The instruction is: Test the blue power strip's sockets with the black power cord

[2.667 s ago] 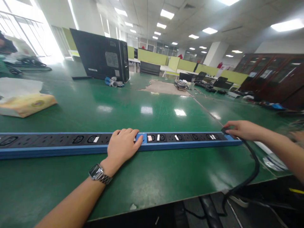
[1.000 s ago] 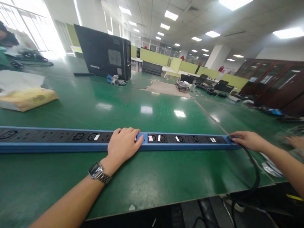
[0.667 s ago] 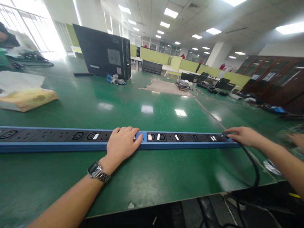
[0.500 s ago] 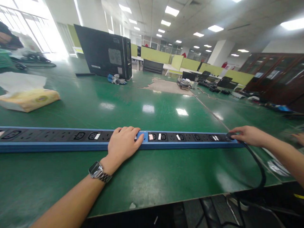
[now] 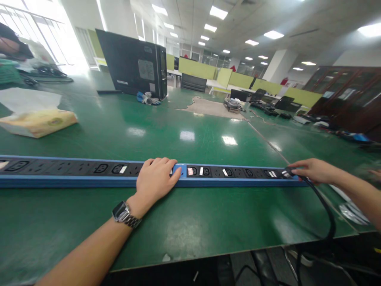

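A long blue power strip point(image 5: 232, 182) with black sockets lies across the bench. My left hand point(image 5: 157, 177) is laid over its middle, fingers curled onto the far edge and thumb by a small blue section; a metal-banded watch is on that wrist. Toward the strip's right end, my right hand point(image 5: 309, 170) pinches a black plug point(image 5: 289, 172) between thumb and fingers. Light metal shows on the plug's left side, over the sockets; whether it touches them I cannot tell. A thick black cable point(image 5: 329, 216) runs from the plug in a loop down past the bench's front edge.
Beyond the strip, a black computer case point(image 5: 137, 65) stands with gloves point(image 5: 148, 98) beside it. A tissue pack point(image 5: 44, 122) sits at left on the green bench point(image 5: 190, 222). A clear plastic bag point(image 5: 354, 212) lies at right. Another person's hand point(image 5: 375, 174) shows at the right edge.
The plug in my right hand has tilted a little, and its light metal now shows at the left. My left hand keeps its place on the strip. The view has shifted slightly.
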{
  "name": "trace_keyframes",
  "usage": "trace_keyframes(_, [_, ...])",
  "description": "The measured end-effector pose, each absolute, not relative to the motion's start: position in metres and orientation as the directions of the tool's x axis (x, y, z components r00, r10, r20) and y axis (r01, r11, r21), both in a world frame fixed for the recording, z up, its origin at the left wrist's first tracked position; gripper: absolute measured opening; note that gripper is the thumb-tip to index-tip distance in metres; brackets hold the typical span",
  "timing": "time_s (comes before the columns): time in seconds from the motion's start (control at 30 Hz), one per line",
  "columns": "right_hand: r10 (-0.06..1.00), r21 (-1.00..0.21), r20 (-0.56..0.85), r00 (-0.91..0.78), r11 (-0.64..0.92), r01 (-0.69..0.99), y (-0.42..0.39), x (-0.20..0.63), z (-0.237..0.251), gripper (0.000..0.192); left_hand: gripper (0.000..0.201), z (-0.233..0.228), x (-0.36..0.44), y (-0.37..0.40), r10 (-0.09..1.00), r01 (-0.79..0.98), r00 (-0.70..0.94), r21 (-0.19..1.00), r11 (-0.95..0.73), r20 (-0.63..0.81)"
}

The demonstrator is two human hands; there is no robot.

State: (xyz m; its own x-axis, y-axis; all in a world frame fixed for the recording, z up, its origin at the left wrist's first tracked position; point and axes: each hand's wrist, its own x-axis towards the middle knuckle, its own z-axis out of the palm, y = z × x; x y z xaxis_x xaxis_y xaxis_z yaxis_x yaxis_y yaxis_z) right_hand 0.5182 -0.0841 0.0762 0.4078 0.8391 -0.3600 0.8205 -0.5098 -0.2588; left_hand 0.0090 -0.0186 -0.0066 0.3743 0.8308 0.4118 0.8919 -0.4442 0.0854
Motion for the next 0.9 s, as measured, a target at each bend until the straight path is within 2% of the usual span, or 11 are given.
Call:
trace_keyframes(0.13, [0.83,-0.228,-0.34,0.443,-0.529,0.817,-0.084,0.522,0.075,0.065,0.041,-0.008,0.009,-0.018,0.83,0.896,0.376,0.068,-0.44,0.413])
trace_keyframes(0.27, [0.847,-0.148,-0.289,0.446,-0.5,0.854,-0.084,0.53,0.074,0.06,0.042,-0.007,0.009,-0.018,0.833,0.897,0.375,0.069,-0.437,0.408])
trace_keyframes(0.4, [0.88,0.019,-0.222,0.42,-0.427,0.904,-0.081,0.529,0.073,0.054,0.042,-0.006,0.01,-0.019,0.838,0.894,0.372,0.089,-0.439,0.399])
trace_keyframes(0.53, [0.954,0.203,-0.128,0.272,-0.243,0.949,-0.075,0.519,0.074,0.044,0.042,-0.005,0.01,-0.02,0.839,0.895,0.364,0.098,-0.435,0.405])
trace_keyframes(0.63, [0.961,0.211,-0.179,0.213,-0.174,0.962,-0.074,0.515,0.076,0.044,0.042,-0.005,0.01,-0.019,0.839,0.898,0.37,0.079,-0.433,0.399])
trace_keyframes(0.73, [0.943,0.168,-0.229,0.24,-0.204,0.964,-0.074,0.518,0.077,0.047,0.042,-0.005,0.009,-0.019,0.844,0.903,0.373,0.059,-0.426,0.386])
trace_keyframes(0.9, [0.964,0.221,-0.164,0.211,-0.173,0.96,-0.074,0.519,0.063,0.044,0.043,-0.005,0.01,-0.018,0.844,0.902,0.376,0.058,-0.428,0.382])
